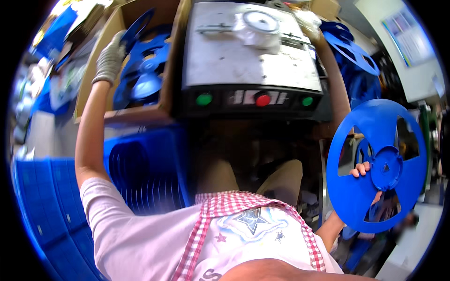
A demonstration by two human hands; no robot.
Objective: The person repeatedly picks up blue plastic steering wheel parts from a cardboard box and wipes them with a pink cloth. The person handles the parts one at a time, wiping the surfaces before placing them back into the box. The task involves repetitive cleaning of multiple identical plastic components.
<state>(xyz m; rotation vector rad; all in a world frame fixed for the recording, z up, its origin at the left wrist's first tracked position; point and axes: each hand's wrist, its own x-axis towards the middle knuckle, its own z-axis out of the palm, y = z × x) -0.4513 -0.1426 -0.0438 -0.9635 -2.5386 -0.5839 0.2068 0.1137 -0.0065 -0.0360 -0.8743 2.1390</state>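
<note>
My left hand [111, 57], in a pale knitted glove, reaches over the side of a cardboard box [136, 115] at the far left. Its fingers close on the edge of a tilted blue reel flange [139, 24]. More blue reel flanges [146, 70] lie jumbled in the box, one with a raised hub. At the right, my right hand [361, 169] holds up a large blue reel flange [349, 196] from behind. Some of its fingers come through a cutout beside the round hub; the flange hides the rest.
In the middle stands a machine [225, 61] with a metal top, a round fixture [260, 21] and green and red buttons. A blue crate [180, 164] of stacked flanges sits below the left box. More blue flanges [351, 51] fill a box right of the machine.
</note>
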